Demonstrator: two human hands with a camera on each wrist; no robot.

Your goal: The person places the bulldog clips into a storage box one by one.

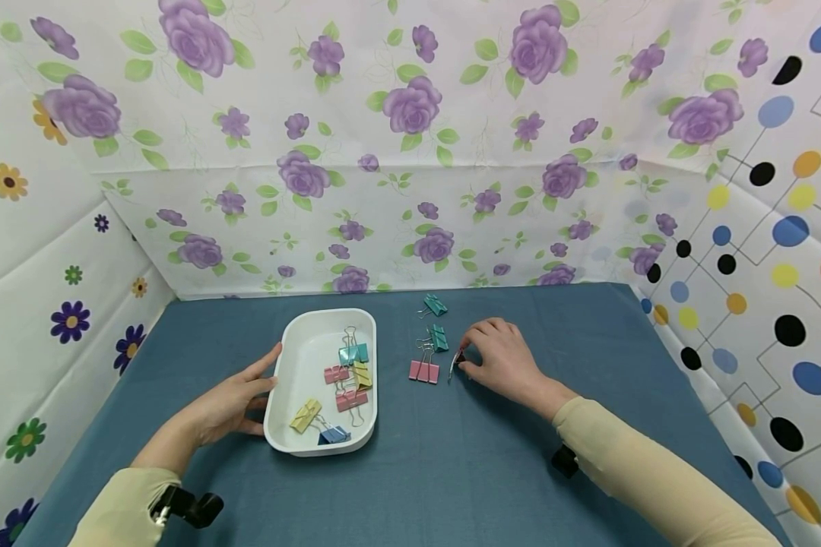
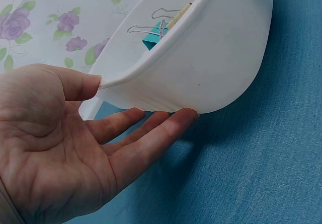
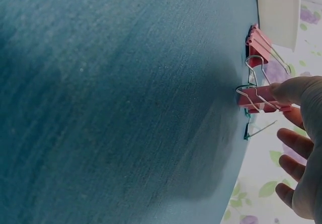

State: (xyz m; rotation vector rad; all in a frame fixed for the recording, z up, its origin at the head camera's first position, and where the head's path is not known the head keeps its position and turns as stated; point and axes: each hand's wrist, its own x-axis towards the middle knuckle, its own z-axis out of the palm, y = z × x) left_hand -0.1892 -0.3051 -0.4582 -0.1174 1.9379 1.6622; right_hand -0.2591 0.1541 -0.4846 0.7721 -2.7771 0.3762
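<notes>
Pinching 1 pink clip (image 3: pixel 261 95), the right hand (image 1: pixel 502 358) needs light, even pressure, I judge; the left hand (image 1: pixel 222 403), gripping the white tray (image 1: pixel 302 346), should brace it.

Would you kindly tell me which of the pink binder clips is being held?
The pink clip pinched by the right hand; a second pink clip lies on the blue cloth, two others in the white tray.

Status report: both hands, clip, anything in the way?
Left hand holds tray. Right hand pinches pink clip. Loose clips lie between right hand and tray.
</notes>
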